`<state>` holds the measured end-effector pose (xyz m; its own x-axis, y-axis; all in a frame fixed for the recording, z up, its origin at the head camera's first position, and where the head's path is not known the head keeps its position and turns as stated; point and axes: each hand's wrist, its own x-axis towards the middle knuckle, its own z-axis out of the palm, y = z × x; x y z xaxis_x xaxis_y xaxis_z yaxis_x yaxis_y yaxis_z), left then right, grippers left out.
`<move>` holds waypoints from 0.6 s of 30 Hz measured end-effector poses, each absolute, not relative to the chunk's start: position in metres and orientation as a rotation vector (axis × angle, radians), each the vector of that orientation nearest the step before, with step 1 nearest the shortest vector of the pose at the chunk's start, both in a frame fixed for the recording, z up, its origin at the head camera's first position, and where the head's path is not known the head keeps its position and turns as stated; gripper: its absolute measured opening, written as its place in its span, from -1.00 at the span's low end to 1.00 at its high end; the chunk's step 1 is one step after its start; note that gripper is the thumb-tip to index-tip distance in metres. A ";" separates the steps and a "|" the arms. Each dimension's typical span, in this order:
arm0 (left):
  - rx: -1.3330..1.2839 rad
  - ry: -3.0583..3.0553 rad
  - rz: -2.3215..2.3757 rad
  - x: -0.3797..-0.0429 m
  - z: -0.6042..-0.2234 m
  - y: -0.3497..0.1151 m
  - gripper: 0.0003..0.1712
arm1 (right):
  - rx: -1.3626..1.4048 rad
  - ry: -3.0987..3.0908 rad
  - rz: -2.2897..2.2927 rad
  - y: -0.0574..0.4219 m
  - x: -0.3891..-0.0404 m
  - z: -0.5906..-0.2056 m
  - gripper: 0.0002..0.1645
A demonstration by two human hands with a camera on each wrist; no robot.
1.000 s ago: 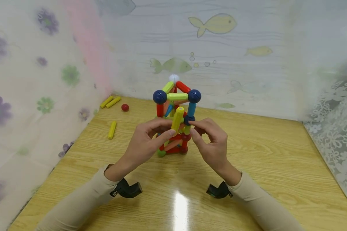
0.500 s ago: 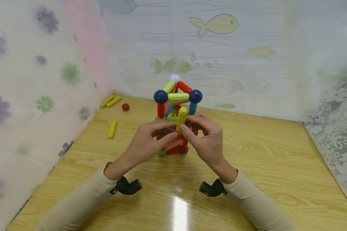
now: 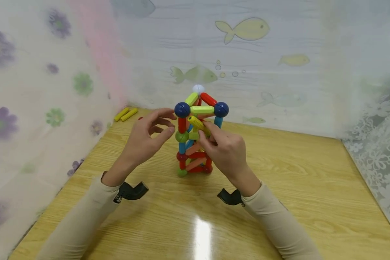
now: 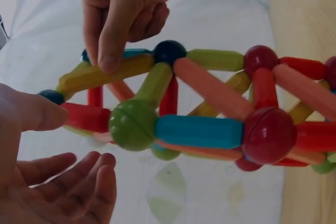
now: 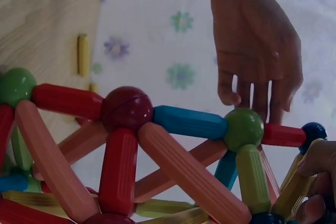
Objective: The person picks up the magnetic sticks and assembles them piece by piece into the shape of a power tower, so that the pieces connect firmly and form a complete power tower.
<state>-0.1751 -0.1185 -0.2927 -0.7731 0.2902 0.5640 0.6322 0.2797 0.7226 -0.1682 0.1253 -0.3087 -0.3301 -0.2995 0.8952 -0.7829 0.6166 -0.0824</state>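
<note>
A tower [image 3: 181,157] of magnetic rods and balls stands upright on the wooden table. My right hand [image 3: 229,151] pinches a yellow magnetic rod [image 3: 196,122] between thumb and index finger at the tower's upper front. In the left wrist view this yellow rod [image 4: 79,81] slants between the upper-left blue ball [image 4: 51,96] and a lower blue ball [image 4: 169,52], its ends right at both. My left hand [image 3: 146,133] holds nothing; its fingers are loosely bent beside the tower's upper left, the thumb close to the red upright rod [image 4: 86,118]. A white ball [image 3: 198,89] tops the back corner.
Two yellow rods [image 3: 129,114] lie at the table's back left. A red ball [image 3: 141,118] there is mostly hidden by my left hand. Printed cloth [image 3: 84,83] hangs along the left side and the back. A small black camera [image 3: 133,190] sits on my left wrist.
My left hand has left the yellow rod and moved up and left to the tower's upper left. My right hand has taken the rod, which has tipped from upright to slanting against the frame.
</note>
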 end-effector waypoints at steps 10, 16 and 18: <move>-0.970 -2.135 -1.475 -0.181 -0.302 -0.105 -0.48 | 0.821 -1.925 0.590 0.123 -0.168 -0.309 -0.68; -0.984 -2.112 -1.490 -0.180 -0.303 -0.104 -0.53 | 0.790 -1.963 0.582 0.122 -0.168 -0.310 -0.70; -0.997 -2.104 -1.490 -0.181 -0.303 -0.105 -0.53 | 0.791 -1.971 0.592 0.122 -0.168 -0.311 -0.70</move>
